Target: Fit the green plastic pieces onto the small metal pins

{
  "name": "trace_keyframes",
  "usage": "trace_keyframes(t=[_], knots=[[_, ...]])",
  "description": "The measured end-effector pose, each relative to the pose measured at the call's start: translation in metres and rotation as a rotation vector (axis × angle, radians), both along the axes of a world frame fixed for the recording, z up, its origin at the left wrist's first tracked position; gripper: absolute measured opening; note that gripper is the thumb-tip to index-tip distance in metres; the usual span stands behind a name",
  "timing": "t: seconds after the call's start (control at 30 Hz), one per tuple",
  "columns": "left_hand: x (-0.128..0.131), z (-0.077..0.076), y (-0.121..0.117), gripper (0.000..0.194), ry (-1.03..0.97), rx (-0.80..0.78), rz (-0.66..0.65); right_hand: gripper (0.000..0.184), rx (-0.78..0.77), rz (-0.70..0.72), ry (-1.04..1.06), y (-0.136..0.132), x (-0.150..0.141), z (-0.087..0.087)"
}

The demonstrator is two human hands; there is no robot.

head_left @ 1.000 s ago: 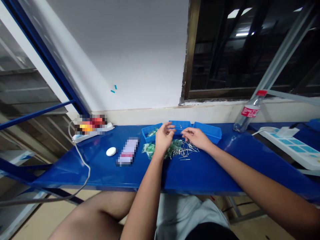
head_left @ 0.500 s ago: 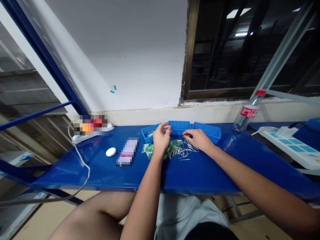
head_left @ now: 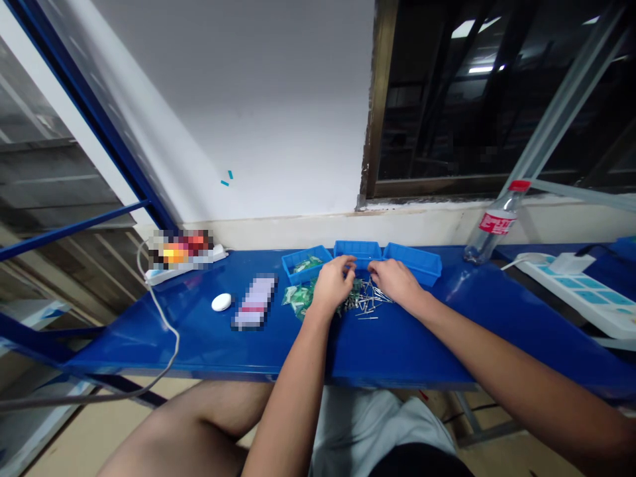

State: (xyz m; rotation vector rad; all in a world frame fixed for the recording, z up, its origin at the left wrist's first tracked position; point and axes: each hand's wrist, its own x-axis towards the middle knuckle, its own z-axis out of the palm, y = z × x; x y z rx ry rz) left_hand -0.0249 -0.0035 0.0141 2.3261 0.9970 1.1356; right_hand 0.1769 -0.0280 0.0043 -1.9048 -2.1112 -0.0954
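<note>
My left hand (head_left: 336,286) hovers over the heap of green plastic packets (head_left: 297,299), its fingers curled toward the thumb. Whatever it may hold is too small to make out. Close by on the right, my right hand (head_left: 396,283) has its thumb and fingertips pressed together above a loose pile of thin silver pins, like pop rivets (head_left: 368,306). Its fingertips point toward the left hand, and I cannot make out what is in them. Behind the hands stand three blue bins: the left bin (head_left: 290,270) holds green packets, the middle bin (head_left: 358,246) and the right bin (head_left: 420,267) flank each other.
A blurred phone-like slab (head_left: 256,301) and a white oval case (head_left: 221,302) lie on the blue table (head_left: 199,344) to the left. A power strip (head_left: 218,254) with a cable is behind them. At the right are a bottle (head_left: 491,225) and another power strip (head_left: 591,291).
My left hand has shifted right and slightly down, toward the right hand, uncovering more of the left bin. My right hand has barely moved.
</note>
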Motion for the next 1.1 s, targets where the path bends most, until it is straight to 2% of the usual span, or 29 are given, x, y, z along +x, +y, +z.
trace_keyframes(t=[0.23,0.43,0.5,0.63,0.7,0.83,0.93,1.1], knots=[[-0.001,0.001,-0.001,0.033,0.048,0.012,0.012,0.032,0.026,0.189,0.351,0.01,0.004,-0.01],[-0.001,0.0,-0.001,0.029,0.012,-0.002,0.003,0.037,0.201,0.244,0.549,0.009,0.0,-0.009],[-0.001,0.0,-0.002,0.029,0.012,-0.006,-0.001,0.035,0.227,0.25,0.693,0.008,-0.001,-0.008],[-0.002,0.001,-0.004,0.027,0.054,-0.018,0.01,0.024,0.17,0.263,1.06,0.005,-0.006,-0.005],[-0.002,0.002,-0.005,0.026,0.045,-0.051,-0.018,0.024,0.168,0.272,1.143,0.003,-0.008,-0.004],[-0.001,0.003,-0.004,0.021,-0.057,-0.132,-0.099,0.027,0.188,0.276,1.174,-0.001,-0.011,-0.003],[0.0,0.003,-0.001,0.018,-0.136,-0.186,-0.095,0.026,0.195,0.295,1.116,-0.004,-0.013,-0.002],[0.001,0.002,0.002,0.02,-0.237,-0.223,-0.049,0.031,0.294,0.358,0.709,-0.011,-0.013,0.005]])
